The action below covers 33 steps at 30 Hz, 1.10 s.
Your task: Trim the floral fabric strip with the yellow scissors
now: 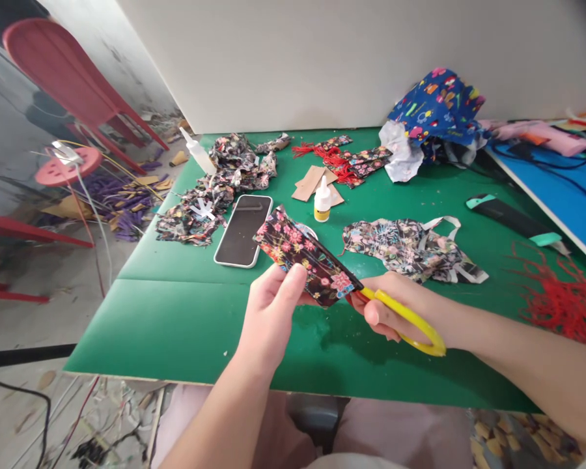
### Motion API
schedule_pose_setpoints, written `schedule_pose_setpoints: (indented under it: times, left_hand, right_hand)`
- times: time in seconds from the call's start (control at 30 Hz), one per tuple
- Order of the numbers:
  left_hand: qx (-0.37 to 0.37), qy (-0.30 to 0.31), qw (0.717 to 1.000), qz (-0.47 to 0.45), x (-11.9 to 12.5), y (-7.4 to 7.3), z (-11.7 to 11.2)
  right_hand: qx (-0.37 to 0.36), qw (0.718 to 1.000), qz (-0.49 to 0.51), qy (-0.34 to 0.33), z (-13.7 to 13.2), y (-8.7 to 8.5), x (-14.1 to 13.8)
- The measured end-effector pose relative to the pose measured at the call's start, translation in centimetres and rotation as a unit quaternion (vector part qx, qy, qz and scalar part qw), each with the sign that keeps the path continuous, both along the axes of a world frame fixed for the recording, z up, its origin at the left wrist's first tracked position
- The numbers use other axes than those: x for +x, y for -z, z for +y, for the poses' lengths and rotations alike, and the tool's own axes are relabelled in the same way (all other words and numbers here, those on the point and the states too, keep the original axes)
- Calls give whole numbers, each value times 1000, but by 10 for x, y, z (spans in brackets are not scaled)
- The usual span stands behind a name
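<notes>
My left hand [279, 303] pinches a flat strip of black fabric with pink, yellow and blue flowers [300, 251], thumb on top and fingers beneath. My right hand [390, 306] is closed on the yellow handles of a pair of scissors [413, 319]. The dark blades lie along the strip's right edge; whether they are cutting into it, I cannot tell. Just beyond the strip stands a small white glue bottle with a yellow label [323, 202]. A phone with a white case [244, 231] lies to the left. To the right rests a crumpled floral cloth scrap [400, 244].
Floral scraps [224, 172] and a white nozzle bottle [198, 153] lie at the back left of the green table [176, 312]. Behind are cardboard pieces [308, 184] and red-tasselled strips [368, 159]. At right are a utility knife [512, 218], red threads [561, 299] and blue cloth [434, 107].
</notes>
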<state>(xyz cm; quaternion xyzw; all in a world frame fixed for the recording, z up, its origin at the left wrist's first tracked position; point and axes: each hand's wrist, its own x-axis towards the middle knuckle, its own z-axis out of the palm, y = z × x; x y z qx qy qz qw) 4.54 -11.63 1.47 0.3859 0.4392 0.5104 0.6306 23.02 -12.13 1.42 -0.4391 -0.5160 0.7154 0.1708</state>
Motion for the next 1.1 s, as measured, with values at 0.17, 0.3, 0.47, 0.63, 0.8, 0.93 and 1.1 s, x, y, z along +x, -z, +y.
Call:
schedule_pose_setpoints:
  times: [0.17,0.3,0.47,0.63,0.8,0.93,1.1]
  left_hand:
    - [11,-26,999,-28,-3,-1,2]
    - [22,-19,998,-47,-3,-3,3]
    - [26,-31,998,-53,-3,-3,3]
    - [32,-38,998,-29,-3,-3,1]
    - [27,-32,999,-6,-3,-2,0]
    - [21,-33,999,2,-3,-2,0]
    - [18,-22,1000,-5,-2,-3,-1]
  right_hand:
    - [20,999,-29,-26,1,-5,0]
    - [78,994,-52,-51,2,-11,2]
    - [88,992,-28,-81,3,-11,4]
    - [117,988,-44,-94,3,-10,4]
    - [137,987,-34,-78,1,-12,2]
    - [130,989,-28,-59,0,-10,1]
    - [129,989,-53,-56,-1,-10,1]
